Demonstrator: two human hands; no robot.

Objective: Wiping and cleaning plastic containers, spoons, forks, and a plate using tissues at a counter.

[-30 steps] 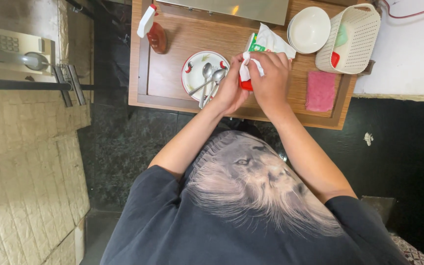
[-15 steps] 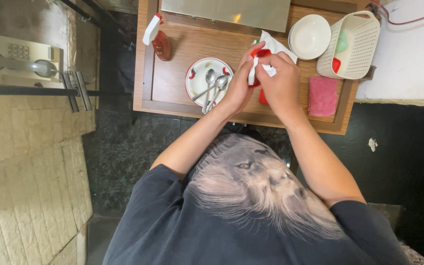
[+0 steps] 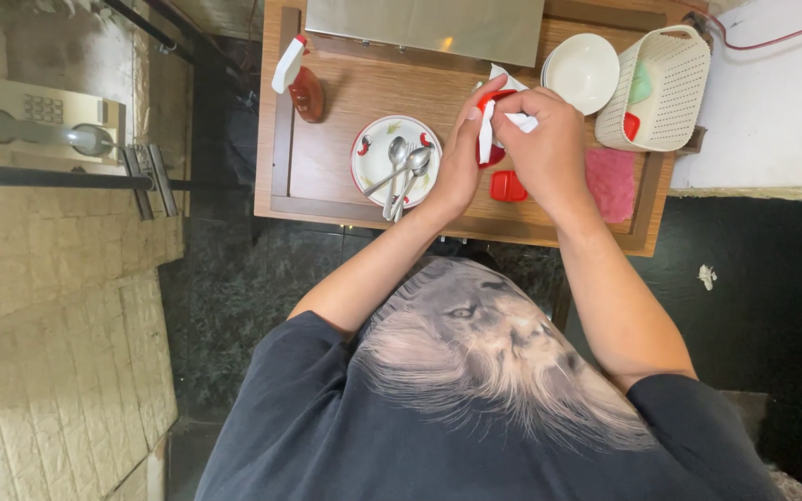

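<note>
Together both hands point(image 3: 512, 139) grip a red bottle point(image 3: 486, 139) over the wooden table point(image 3: 327, 176).

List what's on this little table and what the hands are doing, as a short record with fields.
left hand: grips a small red item
right hand: presses a white cloth on it
plate: patterned, holds two spoons
spray bottle: far left corner
white bowl: beside cream basket
pink cloth: lies flat
</note>
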